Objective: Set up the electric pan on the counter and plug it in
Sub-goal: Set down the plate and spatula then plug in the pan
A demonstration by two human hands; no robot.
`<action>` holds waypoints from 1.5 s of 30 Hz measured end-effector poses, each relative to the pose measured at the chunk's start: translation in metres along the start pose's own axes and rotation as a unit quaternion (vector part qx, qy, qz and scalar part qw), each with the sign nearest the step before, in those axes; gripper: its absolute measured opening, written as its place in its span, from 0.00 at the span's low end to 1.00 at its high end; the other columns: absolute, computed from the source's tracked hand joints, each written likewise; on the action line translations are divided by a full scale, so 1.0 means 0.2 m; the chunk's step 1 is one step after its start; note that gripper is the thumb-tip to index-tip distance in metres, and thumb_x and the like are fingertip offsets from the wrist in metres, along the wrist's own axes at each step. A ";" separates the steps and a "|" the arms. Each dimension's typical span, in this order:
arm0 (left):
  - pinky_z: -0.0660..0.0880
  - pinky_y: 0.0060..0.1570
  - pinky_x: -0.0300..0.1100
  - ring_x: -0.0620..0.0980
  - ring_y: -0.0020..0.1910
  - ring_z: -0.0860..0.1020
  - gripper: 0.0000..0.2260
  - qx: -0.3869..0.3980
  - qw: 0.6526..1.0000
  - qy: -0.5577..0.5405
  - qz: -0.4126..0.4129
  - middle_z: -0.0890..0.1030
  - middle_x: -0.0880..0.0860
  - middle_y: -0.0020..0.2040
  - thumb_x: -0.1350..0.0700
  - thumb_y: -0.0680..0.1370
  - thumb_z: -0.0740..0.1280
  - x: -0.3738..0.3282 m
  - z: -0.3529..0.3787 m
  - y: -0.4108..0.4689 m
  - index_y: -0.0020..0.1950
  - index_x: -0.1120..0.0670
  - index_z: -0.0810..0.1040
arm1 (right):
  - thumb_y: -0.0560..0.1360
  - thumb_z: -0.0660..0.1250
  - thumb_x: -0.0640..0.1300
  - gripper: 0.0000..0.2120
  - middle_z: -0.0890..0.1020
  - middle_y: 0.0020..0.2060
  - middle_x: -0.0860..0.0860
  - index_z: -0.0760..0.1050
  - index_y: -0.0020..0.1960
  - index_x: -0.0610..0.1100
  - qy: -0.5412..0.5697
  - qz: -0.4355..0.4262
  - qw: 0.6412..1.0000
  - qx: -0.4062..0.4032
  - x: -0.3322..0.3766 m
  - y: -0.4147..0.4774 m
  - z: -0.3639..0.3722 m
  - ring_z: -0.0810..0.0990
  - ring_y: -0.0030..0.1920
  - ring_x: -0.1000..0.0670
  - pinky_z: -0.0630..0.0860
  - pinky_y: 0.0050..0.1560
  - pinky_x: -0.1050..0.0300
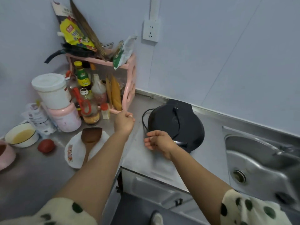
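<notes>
The black round electric pan (pixel 177 125) sits closed on the steel counter (pixel 138 158), close to the back wall. Its black power cord (pixel 143 118) loops out from the pan's left side. My right hand (pixel 158 142) is at the pan's front left edge, and its fingers curl around the lower end of that cord. My left hand (pixel 124 121) is a fist gripping the front foot of the pink rack (pixel 129 88), left of the pan. A white wall socket (pixel 151 31) hangs above, with nothing plugged in.
The rack holds bottles, bags and a dark pan. Left of it stand white and pink tubs (pixel 53 93), a bowl (pixel 21 135), a tomato (pixel 46 145) and a plate with a wooden spatula (pixel 90 138). A steel sink (pixel 259 163) lies to the right.
</notes>
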State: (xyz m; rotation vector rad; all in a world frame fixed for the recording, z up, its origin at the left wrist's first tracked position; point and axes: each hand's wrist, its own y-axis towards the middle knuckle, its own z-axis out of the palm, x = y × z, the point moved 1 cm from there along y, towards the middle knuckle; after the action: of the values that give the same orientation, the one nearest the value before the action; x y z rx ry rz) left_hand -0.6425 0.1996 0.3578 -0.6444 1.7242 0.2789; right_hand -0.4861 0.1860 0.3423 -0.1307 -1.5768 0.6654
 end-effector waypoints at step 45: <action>0.76 0.44 0.44 0.50 0.37 0.77 0.06 0.194 0.980 0.028 0.043 0.80 0.54 0.38 0.62 0.76 0.65 -0.36 0.76 0.57 0.41 0.52 0.77 | 0.72 0.68 0.33 0.07 0.78 0.27 0.47 0.72 0.38 0.40 0.148 -0.116 0.976 -0.111 0.80 0.71 -0.78 0.71 0.20 0.56 0.68 0.22 0.65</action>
State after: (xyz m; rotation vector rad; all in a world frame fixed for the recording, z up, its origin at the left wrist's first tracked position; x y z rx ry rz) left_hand -0.5720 0.3886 0.3700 -0.2939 1.7983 -0.0182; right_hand -0.4038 0.4279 0.4097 -0.1988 -1.3464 0.2711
